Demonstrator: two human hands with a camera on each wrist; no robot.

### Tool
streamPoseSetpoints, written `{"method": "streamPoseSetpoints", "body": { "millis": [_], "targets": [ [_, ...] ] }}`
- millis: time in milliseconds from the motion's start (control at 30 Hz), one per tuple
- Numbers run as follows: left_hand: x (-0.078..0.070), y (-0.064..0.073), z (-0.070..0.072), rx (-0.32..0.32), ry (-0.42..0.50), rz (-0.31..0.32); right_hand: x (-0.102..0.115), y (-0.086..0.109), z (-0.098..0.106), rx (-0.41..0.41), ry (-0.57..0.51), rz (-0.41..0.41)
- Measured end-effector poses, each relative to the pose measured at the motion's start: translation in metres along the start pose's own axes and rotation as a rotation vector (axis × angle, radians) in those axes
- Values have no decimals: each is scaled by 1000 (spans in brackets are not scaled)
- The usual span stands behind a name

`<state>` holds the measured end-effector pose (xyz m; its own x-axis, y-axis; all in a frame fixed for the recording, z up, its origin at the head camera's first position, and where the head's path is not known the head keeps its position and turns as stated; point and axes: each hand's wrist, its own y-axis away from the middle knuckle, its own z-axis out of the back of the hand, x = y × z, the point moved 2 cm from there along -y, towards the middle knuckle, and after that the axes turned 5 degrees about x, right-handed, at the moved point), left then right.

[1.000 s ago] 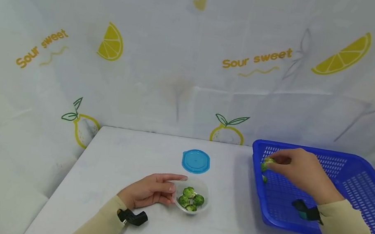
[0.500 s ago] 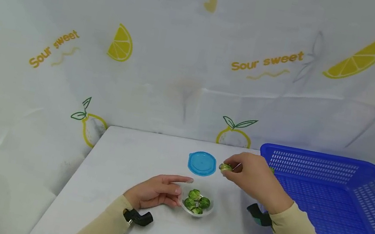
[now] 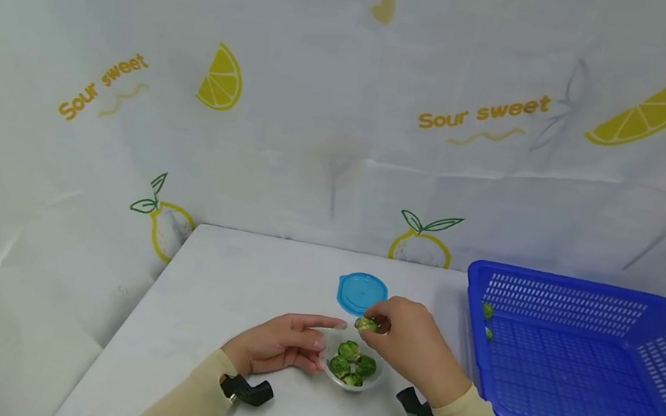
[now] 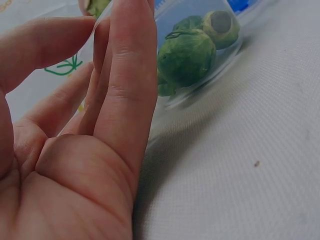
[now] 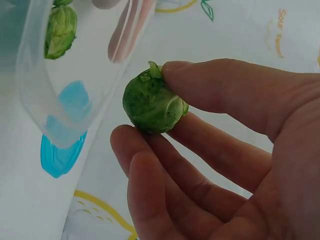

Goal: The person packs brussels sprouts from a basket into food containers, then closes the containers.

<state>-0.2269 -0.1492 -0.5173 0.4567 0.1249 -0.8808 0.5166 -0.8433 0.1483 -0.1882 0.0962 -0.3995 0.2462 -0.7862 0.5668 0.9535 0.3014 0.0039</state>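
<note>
Right hand (image 3: 416, 345) has swung from the blue basket (image 3: 576, 385) to the twelve o'clock rim of the container (image 3: 352, 388), pinching a sprout (image 5: 152, 102). Left hand (image 3: 282, 344), spread, touches nine o'clock. Likely fifth going in: I count four sprouts (image 3: 339, 367) inside, two at basket's ten o'clock.

The right hand (image 5: 285, 160) pinches a round, leafy green Brussels sprout (image 5: 152, 102). Just beyond its grip I see a clear plastic tub (image 5: 29, 75) with more green sprouts (image 5: 61, 32) inside, a blue plastic lid (image 5: 60, 160) showing partly through its wall, and white lemon-printed cloth (image 5: 240, 30) behind the hand.
</note>
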Motion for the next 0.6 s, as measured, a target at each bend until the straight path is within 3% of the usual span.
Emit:
{"method": "streamPoseSetpoints", "body": {
  "millis": [600],
  "targets": [
    [1, -2, 1, -34, -4, 3, 3, 5, -23, -54, 152, -6]
  ]
}}
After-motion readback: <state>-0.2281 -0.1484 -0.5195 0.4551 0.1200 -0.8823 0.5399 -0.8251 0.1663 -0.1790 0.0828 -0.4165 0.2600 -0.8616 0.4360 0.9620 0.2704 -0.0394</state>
